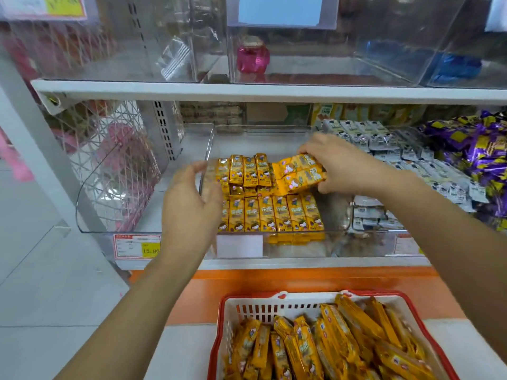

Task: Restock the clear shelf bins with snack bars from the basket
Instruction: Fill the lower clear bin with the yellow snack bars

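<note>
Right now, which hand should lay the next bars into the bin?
The right hand: it grips yellow bars over the clear bin's back row. The left hand is at the bin's left wall, without bars.

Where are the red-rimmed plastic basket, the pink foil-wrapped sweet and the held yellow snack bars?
Red-rimmed plastic basket (pixel 255 309): head view, slotted white back wall.
Pink foil-wrapped sweet (pixel 252 58): head view, wrapper middle.
Held yellow snack bars (pixel 301 180): head view, lower bar's wrapper.
</note>
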Demonstrator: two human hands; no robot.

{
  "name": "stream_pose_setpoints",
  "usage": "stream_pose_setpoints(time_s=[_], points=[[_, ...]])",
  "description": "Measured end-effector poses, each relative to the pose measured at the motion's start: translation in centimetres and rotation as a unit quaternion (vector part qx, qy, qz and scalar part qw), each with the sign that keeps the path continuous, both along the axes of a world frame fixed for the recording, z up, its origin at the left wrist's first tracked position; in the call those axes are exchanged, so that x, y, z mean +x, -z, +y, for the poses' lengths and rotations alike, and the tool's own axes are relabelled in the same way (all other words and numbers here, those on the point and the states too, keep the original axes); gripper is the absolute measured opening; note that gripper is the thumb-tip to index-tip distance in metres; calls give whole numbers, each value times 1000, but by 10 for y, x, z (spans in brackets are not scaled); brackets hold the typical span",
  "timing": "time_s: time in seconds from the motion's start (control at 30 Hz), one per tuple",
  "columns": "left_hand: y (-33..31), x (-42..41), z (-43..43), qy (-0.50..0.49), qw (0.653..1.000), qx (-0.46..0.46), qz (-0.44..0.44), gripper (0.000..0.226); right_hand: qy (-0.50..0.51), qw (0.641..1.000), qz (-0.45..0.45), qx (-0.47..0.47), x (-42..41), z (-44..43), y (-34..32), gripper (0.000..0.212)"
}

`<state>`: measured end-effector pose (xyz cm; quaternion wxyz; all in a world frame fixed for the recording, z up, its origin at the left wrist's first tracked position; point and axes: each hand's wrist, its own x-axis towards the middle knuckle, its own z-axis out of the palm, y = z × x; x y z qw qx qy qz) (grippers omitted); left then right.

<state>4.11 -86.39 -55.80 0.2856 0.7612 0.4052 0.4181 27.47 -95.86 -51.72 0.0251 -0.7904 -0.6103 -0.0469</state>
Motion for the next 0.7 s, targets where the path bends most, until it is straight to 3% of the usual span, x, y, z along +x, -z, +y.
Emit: stream_pose_setpoints(time_s=[0.13, 0.23, 0.27, 0.37, 0.53, 0.67, 0.7], points=[[16, 0, 20, -9, 992, -94, 79, 46, -54, 993, -63, -86, 18, 33, 6, 58], [26, 4, 24, 8, 991, -80, 107, 9, -73, 982, -114, -129, 23, 51, 14, 59], [26, 5, 23, 8, 991, -71, 109, 7, -80, 979, -125, -137, 24, 56, 17, 59], [26, 4, 26, 15, 993, -67, 97, 20, -84, 976, -125, -156, 24, 65, 22, 63], [26, 0, 25, 52, 990, -89, 97, 14, -23, 995, -40, -90, 28, 68, 28, 62], [22, -1, 21, 71, 987, -110, 89, 18, 136, 988, 53, -50, 23, 62, 22, 46], [22, -1, 20, 71, 987, -110, 88, 21, 173, 979, 100, -46, 17, 60, 22, 51]])
